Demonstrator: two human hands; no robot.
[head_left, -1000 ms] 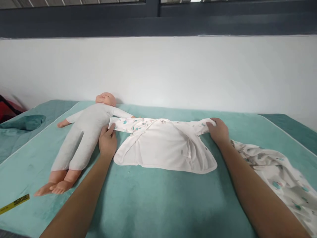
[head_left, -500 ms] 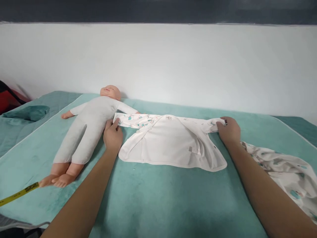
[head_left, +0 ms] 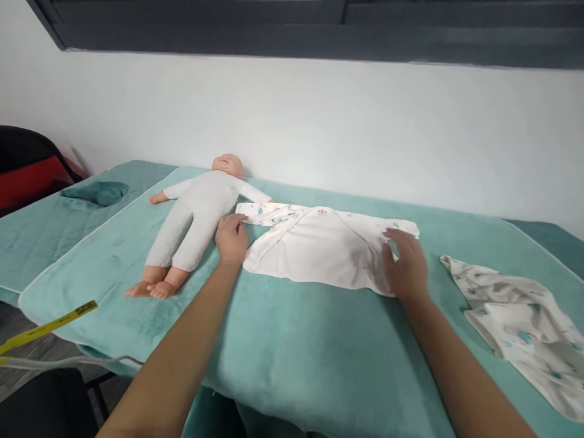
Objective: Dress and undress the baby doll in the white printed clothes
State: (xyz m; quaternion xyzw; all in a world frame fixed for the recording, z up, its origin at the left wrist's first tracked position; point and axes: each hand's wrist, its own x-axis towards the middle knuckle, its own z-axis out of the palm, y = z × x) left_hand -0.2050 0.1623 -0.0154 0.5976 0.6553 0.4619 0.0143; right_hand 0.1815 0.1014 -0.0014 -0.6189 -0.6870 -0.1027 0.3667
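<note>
A white baby shirt (head_left: 314,255) with a small leaf-and-animal print on its sleeves lies spread on the green bedding, its front flaps opened out. At the left cuff, my left hand (head_left: 232,238) has its fingers closed on the sleeve's edge. My right hand (head_left: 407,263) is over the shirt's right side, below the right sleeve, thumb and fingers apart; it partly hides that edge. Left of the shirt a baby doll (head_left: 201,207) with a white cloth body lies on its back, its head toward the wall. One doll hand is partly hidden behind the left sleeve.
A crumpled printed baby garment (head_left: 524,328) lies at the right. The green bedding (head_left: 319,347) ends at a front edge. A yellow strip (head_left: 50,325) and a pale cable (head_left: 68,363) are at the lower left, above a black chair (head_left: 50,404). A red-and-black bag (head_left: 34,173) stands far left.
My right hand has let go of the right cuff and moved down and inward to the shirt's side. My left hand stays at the left cuff. The view has shifted.
</note>
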